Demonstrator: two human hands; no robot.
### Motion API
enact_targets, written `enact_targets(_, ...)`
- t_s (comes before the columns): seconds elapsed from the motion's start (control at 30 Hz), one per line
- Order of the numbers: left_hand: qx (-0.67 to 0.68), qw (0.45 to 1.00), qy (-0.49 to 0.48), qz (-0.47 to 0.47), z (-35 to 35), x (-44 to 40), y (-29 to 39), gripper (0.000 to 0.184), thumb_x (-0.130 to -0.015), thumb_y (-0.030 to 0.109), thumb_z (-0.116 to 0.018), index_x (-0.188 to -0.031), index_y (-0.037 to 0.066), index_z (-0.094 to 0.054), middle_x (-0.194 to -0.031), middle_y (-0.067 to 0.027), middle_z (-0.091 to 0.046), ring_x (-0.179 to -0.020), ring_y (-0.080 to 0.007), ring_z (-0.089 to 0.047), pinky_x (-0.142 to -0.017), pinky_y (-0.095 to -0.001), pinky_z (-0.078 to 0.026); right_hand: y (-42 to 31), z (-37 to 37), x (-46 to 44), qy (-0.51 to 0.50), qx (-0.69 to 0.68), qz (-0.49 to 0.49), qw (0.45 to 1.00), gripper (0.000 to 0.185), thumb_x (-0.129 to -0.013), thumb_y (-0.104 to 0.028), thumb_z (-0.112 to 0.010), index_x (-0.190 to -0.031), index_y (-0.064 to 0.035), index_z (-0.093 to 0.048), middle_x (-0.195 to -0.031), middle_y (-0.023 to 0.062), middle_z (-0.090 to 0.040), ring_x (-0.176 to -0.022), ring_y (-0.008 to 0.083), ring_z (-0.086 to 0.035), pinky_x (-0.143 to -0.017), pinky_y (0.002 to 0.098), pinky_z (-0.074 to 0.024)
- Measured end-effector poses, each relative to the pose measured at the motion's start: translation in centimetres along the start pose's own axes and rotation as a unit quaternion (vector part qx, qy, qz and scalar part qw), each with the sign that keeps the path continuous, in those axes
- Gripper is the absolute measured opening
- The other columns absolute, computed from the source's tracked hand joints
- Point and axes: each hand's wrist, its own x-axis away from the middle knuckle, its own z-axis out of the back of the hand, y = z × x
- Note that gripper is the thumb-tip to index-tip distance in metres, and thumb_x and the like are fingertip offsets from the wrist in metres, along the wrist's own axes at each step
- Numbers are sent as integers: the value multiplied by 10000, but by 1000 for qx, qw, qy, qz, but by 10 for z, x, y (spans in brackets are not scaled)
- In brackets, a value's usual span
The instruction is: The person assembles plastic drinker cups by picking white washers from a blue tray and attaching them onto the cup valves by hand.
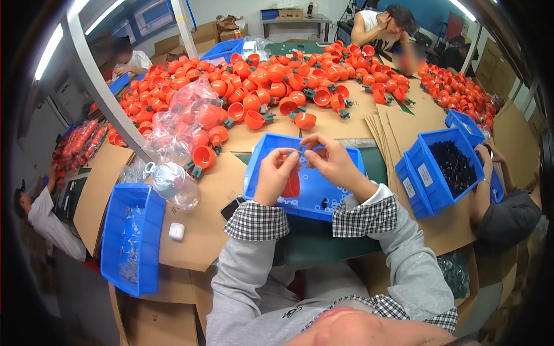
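Above a shallow blue tray (257,151) in front of me, my two hands meet fingertip to fingertip. My left hand (276,173) is closed around a red plastic cup (292,185), mostly hidden by the fingers. My right hand (332,161) pinches at the cup's upper end; what lies between its fingertips is too small to name. Small clear rings (341,193) and a small black part (325,203) lie in the tray.
A large pile of red cups with dark green fittings (254,86) covers the far table. A clear bottle (176,184), white case (176,232), phone (232,209) and blue bin of small metal parts (130,248) are left. Right stands a bin of black parts (453,164). Other people sit around.
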Motion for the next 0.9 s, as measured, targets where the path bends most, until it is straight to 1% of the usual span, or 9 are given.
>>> enact_targets(0.07,-7,999,42,13,0,1,1,237,-875,173,-591,-1017,-14,-556,-832,-77,-628,-752,-118,-607,-676,-229,-489,3,10,-1,7,48,-1,999,116,-840,-50,-569,-945,-1,-562,-767,60,-584,-659,119,-597,-586,235,-487)
enact_targets(0.13,9,998,63,1,3,-1,-1,237,-878,172,-587,-1015,-17,-550,-827,-75,-625,-749,-120,-608,-678,-231,-491,-4,21,1,-65,279,88,954,137,-780,-38,-610,-905,-11,-561,-750,96,-592,-662,180,-608,-593,274,-489)
enact_targets(0.2,12,998,64,5,4,-2,-1,239,-881,172,-583,-1016,-22,-545,-824,-70,-623,-748,-122,-608,-685,-234,-493,1,28,7,-112,322,63,938,212,-715,-73,-657,-899,-16,-567,-769,129,-606,-721,254,-612,-636,333,-488)
enact_targets(0.27,7,998,66,13,2,-1,1,247,-881,176,-583,-1022,-22,-544,-828,-70,-622,-758,-121,-606,-688,-233,-491,3,29,12,-317,419,-47,849,269,-699,-129,-683,-921,-18,-578,-803,138,-617,-791,295,-605,-692,373,-481)
enact_targets(0.5,-16,998,50,31,-1,2,5,259,-880,181,-582,-1032,-24,-539,-831,-75,-622,-772,-116,-601,-691,-230,-486,31,12,14,-408,405,-77,815,235,-699,-85,-672,-904,-6,-587,-808,143,-622,-789,294,-609,-708,365,-487)
enact_targets(0.53,-27,998,39,31,-1,2,4,260,-876,176,-589,-1034,-25,-545,-839,-75,-624,-771,-113,-600,-693,-228,-485,29,16,10,-407,404,-76,816,235,-699,-85,-672,-904,-6,-587,-808,143,-622,-789,294,-609,-708,365,-487)
enact_targets(0.6,-38,998,27,30,-1,3,4,261,-871,171,-596,-1036,-25,-550,-847,-75,-626,-769,-111,-600,-694,-226,-484,10,24,0,-255,303,-3,918,193,-705,-30,-661,-879,6,-584,-781,132,-619,-733,241,-626,-660,330,-501)
enact_targets(0.7,-96,995,-34,12,-3,4,3,260,-861,141,-609,-1063,-19,-575,-894,-54,-628,-794,-92,-587,-705,-211,-464,1,34,-6,-82,203,59,974,185,-713,0,-660,-885,15,-593,-797,102,-621,-709,175,-634,-641,279,-510)
enact_targets(0.9,-140,989,-53,-1,-5,6,9,304,-811,143,-674,-1053,-25,-600,-835,-31,-630,-741,-56,-560,-657,-187,-448,0,37,-7,-98,227,116,962,182,-703,9,-666,-875,11,-604,-793,87,-618,-714,164,-619,-654,267,-505)
